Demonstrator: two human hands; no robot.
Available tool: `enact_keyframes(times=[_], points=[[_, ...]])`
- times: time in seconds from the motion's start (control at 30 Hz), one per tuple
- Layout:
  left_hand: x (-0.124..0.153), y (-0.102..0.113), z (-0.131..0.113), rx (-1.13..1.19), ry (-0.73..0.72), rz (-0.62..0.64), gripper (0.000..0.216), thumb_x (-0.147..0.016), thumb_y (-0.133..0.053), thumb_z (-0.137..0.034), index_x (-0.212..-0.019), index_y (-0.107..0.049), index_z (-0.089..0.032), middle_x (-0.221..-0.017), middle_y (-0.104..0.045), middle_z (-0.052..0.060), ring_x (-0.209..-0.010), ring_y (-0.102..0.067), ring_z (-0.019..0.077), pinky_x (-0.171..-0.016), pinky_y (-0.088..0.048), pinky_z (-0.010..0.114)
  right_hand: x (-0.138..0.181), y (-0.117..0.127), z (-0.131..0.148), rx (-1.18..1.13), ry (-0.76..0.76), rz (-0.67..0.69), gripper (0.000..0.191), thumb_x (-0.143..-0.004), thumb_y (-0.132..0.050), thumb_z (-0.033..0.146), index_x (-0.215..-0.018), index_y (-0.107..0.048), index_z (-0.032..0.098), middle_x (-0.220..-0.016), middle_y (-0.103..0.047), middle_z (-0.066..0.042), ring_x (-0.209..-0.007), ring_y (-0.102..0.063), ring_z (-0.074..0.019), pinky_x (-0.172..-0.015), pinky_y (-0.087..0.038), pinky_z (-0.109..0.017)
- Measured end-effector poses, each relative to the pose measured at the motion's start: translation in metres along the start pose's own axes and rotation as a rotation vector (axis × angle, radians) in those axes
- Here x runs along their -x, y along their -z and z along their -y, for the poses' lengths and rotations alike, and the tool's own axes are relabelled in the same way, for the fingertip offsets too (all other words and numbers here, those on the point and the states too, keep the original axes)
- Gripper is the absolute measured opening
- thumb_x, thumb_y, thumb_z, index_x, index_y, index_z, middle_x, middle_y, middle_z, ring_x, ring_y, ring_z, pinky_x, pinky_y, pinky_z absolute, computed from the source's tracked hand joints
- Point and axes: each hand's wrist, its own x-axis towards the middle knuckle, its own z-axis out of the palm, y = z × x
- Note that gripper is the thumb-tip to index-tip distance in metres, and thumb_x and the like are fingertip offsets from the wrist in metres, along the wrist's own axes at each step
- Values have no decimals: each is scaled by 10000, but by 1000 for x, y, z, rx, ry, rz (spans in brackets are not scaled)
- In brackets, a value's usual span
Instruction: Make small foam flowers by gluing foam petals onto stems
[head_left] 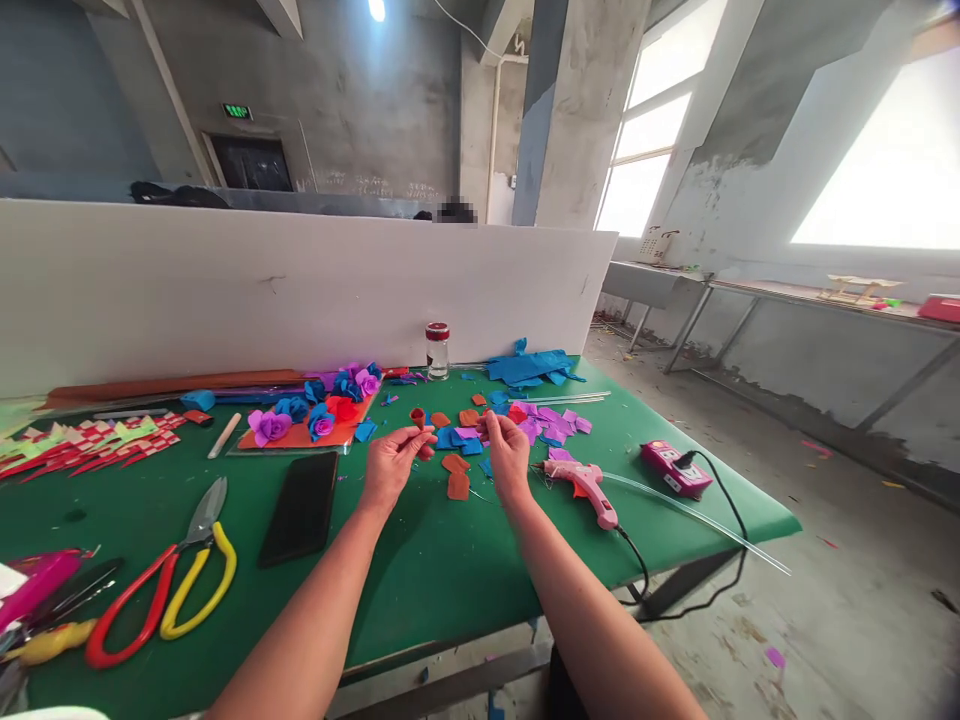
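Observation:
My left hand (388, 464) pinches a small rolled orange-brown paper bud (418, 416) upright between thumb and fingertips. My right hand (507, 456) is level with it, a short way to the right, thumb and fingers pressed together; what they hold, if anything, is too small to make out. Below and between the hands lie orange paper petals (458, 487). Blue paper petals (448, 438) are scattered just behind them. Purple petals (534, 425) spread beyond my right hand. A pink hot glue gun (589, 485) rests on the table right of that hand.
On the green table (420, 590) lie scissors (196, 550), a black phone (300, 507) and finished paper flowers (322, 420). A red-lidded jar (437, 350) stands before the white partition (300, 290). Clear glue sticks (705, 525) jut past the right edge near a pink power strip (675, 468) with a black cord.

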Motion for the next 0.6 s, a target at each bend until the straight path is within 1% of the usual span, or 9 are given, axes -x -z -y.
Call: enact_keyframes(times=[0.03, 0.1, 0.17, 0.2, 0.27, 0.33, 0.43, 0.53, 0.6], points=[[-1, 0, 1, -34, -25, 2, 266, -756, -671, -448, -828, -748, -203, -746, -751, 29, -609, -652, 159, -617, -542, 275, -2, 9, 4, 4, 5, -11, 452, -844, -498, 557, -758, -668, 147, -710, -678, -57, -647, -600, -165, -614, -485, -272], [-3, 1, 3, -109, -91, 11, 239, -772, -656, -437, -785, -744, -215, -765, -747, 25, -750, -667, 177, -721, -528, 278, -3, 27, 10, 18, 8, -30, 447, -826, -528, 559, -758, -674, 142, -710, -678, -59, -644, -596, -165, -612, -480, -273], [-4, 1, 3, -115, -137, 10, 235, -798, -628, -430, -772, -728, -220, -757, -731, 17, -822, -660, 181, -792, -507, 282, 0, 44, 11, 56, 2, -23, 439, -817, -546, 554, -754, -678, 140, -706, -679, -61, -643, -597, -165, -608, -476, -272], [-3, 1, 3, -85, -142, 18, 240, -815, -605, -431, -793, -715, -219, -735, -715, 11, -791, -657, 173, -782, -507, 282, 3, 50, 10, 86, -5, -3, 438, -817, -548, 551, -756, -682, 139, -699, -678, -61, -640, -599, -166, -602, -474, -269], [-2, -1, 1, 4, -121, 57, 255, -855, -547, -437, -872, -676, -218, -647, -656, -14, -640, -630, 145, -693, -513, 272, 10, 58, 4, 168, -23, 70, 439, -827, -537, 544, -758, -690, 139, -681, -676, -57, -619, -597, -163, -577, -465, -261], [0, -3, -1, 65, -91, 107, 256, -882, -500, -441, -916, -622, -218, -559, -562, -48, -515, -572, 123, -597, -497, 256, 18, 59, -5, 279, -17, 170, 445, -850, -506, 529, -752, -696, 139, -657, -675, -50, -576, -584, -153, -530, -443, -247], [2, -6, -3, 98, -79, 127, 244, -895, -470, -450, -872, -551, -222, -516, -431, -81, -455, -506, 105, -546, -472, 240, 26, 51, -17, 478, 53, 293, 414, -871, -481, 467, -713, -704, 156, -592, -658, -22, -497, -538, -129, -461, -379, -225], [2, -7, -3, 92, -85, 123, 248, -878, -489, -468, -830, -505, -225, -609, -459, -70, -459, -478, 86, -530, -460, 230, 23, 37, -24, 601, 101, 334, 260, -801, -578, 370, -647, -697, 198, -524, -615, 23, -460, -495, -115, -447, -335, -218], [1, -6, -2, 60, -86, 124, 247, -870, -506, -466, -829, -502, -222, -705, -502, -53, -478, -499, 74, -535, -454, 224, 14, 30, -25, 659, 112, 338, 174, -764, -621, 308, -632, -691, 219, -530, -611, 35, -478, -502, -117, -465, -340, -220]])
